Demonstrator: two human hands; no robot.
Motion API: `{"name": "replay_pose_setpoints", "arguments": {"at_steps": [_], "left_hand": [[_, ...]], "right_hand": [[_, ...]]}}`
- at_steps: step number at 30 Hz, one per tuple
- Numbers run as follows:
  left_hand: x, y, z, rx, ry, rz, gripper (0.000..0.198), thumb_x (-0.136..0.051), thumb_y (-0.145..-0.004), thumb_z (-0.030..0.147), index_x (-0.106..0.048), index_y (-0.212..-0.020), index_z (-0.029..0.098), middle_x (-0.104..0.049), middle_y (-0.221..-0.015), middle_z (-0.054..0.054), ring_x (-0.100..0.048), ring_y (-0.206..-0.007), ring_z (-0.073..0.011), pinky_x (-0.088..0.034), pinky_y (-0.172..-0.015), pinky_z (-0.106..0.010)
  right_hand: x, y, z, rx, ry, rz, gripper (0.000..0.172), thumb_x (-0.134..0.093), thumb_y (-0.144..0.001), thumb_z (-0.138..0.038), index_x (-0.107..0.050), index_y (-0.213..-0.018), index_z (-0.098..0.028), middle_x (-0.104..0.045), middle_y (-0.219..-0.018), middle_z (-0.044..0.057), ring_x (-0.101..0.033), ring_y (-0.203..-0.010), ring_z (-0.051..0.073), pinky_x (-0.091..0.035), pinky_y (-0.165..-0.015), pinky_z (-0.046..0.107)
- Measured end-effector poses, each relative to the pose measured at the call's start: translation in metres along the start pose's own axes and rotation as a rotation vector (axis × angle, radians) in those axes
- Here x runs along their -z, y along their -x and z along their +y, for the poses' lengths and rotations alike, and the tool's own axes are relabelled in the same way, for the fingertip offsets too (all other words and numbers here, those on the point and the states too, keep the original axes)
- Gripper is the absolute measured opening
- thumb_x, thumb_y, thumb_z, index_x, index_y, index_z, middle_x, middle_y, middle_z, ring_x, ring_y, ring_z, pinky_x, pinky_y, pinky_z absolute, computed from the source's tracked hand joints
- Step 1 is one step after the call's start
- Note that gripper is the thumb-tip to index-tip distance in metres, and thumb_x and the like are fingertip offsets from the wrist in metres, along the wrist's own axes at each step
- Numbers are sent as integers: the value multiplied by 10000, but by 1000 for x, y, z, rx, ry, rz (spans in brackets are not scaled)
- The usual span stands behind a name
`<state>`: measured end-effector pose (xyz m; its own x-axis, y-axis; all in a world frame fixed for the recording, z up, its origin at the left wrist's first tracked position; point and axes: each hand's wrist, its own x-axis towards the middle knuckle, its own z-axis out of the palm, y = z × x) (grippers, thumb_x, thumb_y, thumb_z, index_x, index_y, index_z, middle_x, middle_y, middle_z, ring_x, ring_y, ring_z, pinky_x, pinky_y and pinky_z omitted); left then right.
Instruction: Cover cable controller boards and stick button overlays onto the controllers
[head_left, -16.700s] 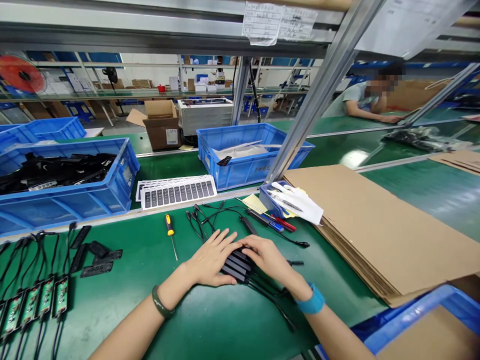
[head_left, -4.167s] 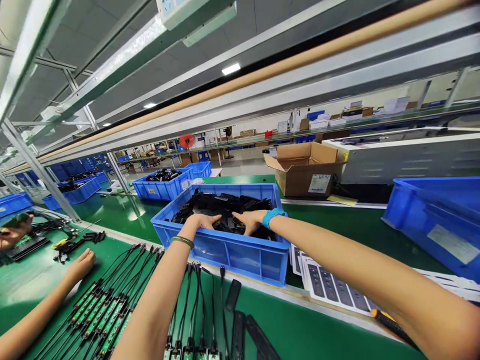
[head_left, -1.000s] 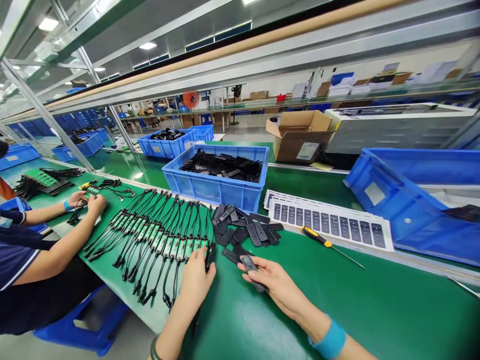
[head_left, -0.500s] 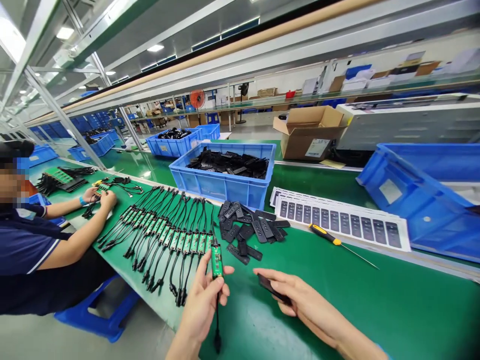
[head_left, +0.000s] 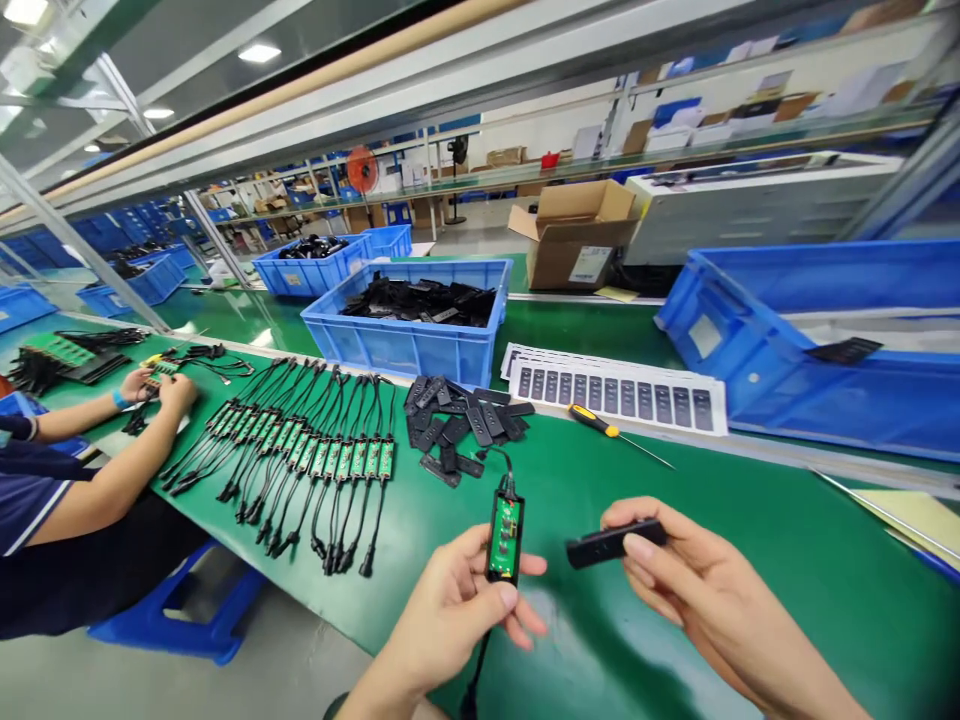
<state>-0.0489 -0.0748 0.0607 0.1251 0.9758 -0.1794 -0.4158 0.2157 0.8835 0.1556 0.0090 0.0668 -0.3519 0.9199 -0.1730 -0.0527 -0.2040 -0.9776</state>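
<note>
My left hand (head_left: 457, 610) is shut on a small green circuit board (head_left: 505, 538) in a black holder, with its black cable hanging below and looping above. My right hand (head_left: 712, 590) pinches a long black plastic casing (head_left: 615, 543) between thumb and fingertips, a short gap from the board. Beyond my hands, a row of wired green boards (head_left: 315, 460) lies on the green bench mat (head_left: 570, 590). A pile of black casings (head_left: 457, 425) sits next to that row.
A yellow-handled screwdriver (head_left: 592, 422) and printed label sheets (head_left: 615, 385) lie on the bench. Blue crates hold black parts (head_left: 405, 345) and a tilted lot (head_left: 750, 370). At left, a co-worker's hands (head_left: 157, 392) work on a board.
My left hand now shows the board's green face more fully, held higher and to the right. My right hand has brought the black casing up into view, held lengthwise in its fingertips.
</note>
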Motion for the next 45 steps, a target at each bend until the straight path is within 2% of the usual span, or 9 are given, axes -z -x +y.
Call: {"name": "replay_pose_setpoints", "arguments": {"at_steps": [4, 7, 11, 19, 30, 34, 40, 43, 45], "left_hand": [[-4, -13, -21, 135, 11, -13, 507, -845, -694, 361, -664, -1105, 124, -714, -1035, -132, -705, -712, -138, -544, -630, -204], [-8, -13, -28, 173, 10, -48, 505, -879, -656, 318, -693, -1083, 122, -716, -877, -81, -706, -758, -143, -546, -705, -211], [-9, -10, -32, 220, -4, -85, 565, -906, -613, 265, -693, -1126, 163, -700, -987, -75, -706, -845, -148, -527, -728, -188], [-10, -12, -39, 178, -172, 6, 448, -858, -655, 327, -710, -1021, 114, -689, -902, -65, -598, -626, -86, -513, -608, -201], [-4, -13, -39, 134, -211, 40, 451, -812, -693, 372, -708, -1046, 111, -662, -860, -56, -610, -650, -116, -511, -562, -201], [-3, -10, -41, 133, -239, 49, 478, -790, -715, 409, -695, -1073, 107, -679, -953, -93, -623, -646, -116, -507, -547, -198], [0, -5, -40, 38, -403, 9, 395, -598, -885, 433, -651, -1116, 116, -697, -1022, -121, -651, -685, -128, -526, -602, -219], [1, -3, -42, 42, -501, -4, 347, -529, -926, 431, -637, -1027, 118, -706, -846, -80, -634, -619, -118, -527, -620, -231], [1, -3, -45, 60, -527, 5, 346, -510, -930, 450, -620, -950, 123, -659, -685, -36, -603, -545, -114, -509, -572, -224]], "right_hand": [[11, 4, 2, -6, 101, -104, 450, -656, -819, -577, -627, -1032, -182, -533, -623, -19, -455, -458, 101, -381, -467, 260], [7, 1, 11, 17, 121, -101, 404, -734, -754, -528, -602, -946, -198, -622, -746, 22, -537, -556, 124, -448, -481, 246], [-3, -3, 26, 48, 94, -125, 344, -739, -761, -486, -573, -837, -194, -627, -741, 25, -580, -618, 137, -471, -494, 227], [-9, -9, 36, 25, 52, -136, 350, -766, -736, -465, -567, -809, -186, -596, -702, 0, -563, -587, 122, -476, -510, 231], [-14, -15, 38, -1, 51, -141, 372, -791, -705, -469, -572, -789, -181, -559, -660, -16, -523, -589, 113, -461, -532, 233], [-20, -16, 40, -12, 22, -145, 423, -814, -681, -482, -521, -786, -196, -529, -663, -33, -521, -580, 108, -457, -521, 226], [-23, -20, 41, -72, 39, -291, 546, -626, -792, -670, -551, -1060, -201, -577, -848, 13, -557, -587, 112, -450, -515, 244], [-23, -19, 44, -19, 152, -341, 555, -527, -844, -699, -621, -973, -168, -569, -730, 8, -510, -588, 118, -429, -540, 250], [-25, -18, 48, 34, 203, -293, 546, -507, -853, -702, -628, -867, -169, -549, -669, -1, -464, -561, 114, -403, -527, 248]]}}
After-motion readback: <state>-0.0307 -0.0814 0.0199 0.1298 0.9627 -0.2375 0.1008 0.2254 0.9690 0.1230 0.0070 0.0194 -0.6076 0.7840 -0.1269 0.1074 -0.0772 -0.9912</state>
